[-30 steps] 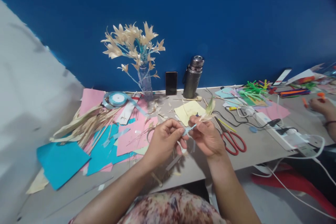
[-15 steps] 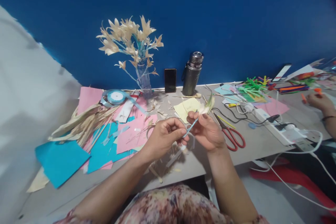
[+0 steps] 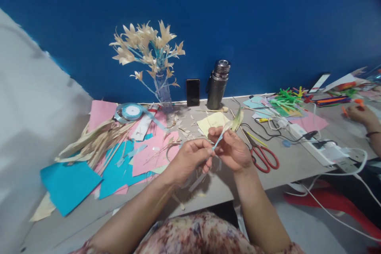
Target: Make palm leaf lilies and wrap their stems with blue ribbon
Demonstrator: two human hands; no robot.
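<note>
Close together over the table, my two hands hold a small pale flower on a thin stem wrapped in light blue. My left hand pinches the lower end of the stem between thumb and fingers. Just below the flower head, the thumb and fingers of my right hand close on the stem's upper part. A pale, narrow strip shows below my fingers; where it joins is hidden. Behind the hands lies a yellow paper square, with a green-tipped husk piece beside the flower.
Red-handled scissors lie right of my hand. Farther back stand a vase of pale flowers, a phone and a thermos. Ribbon, husks and coloured paper lie left; a power strip and another person's hand are right.
My right hand has shifted slightly left, and the flower head shows more clearly above its fingers. My left hand has moved slightly right along with the stem's lower end.
</note>
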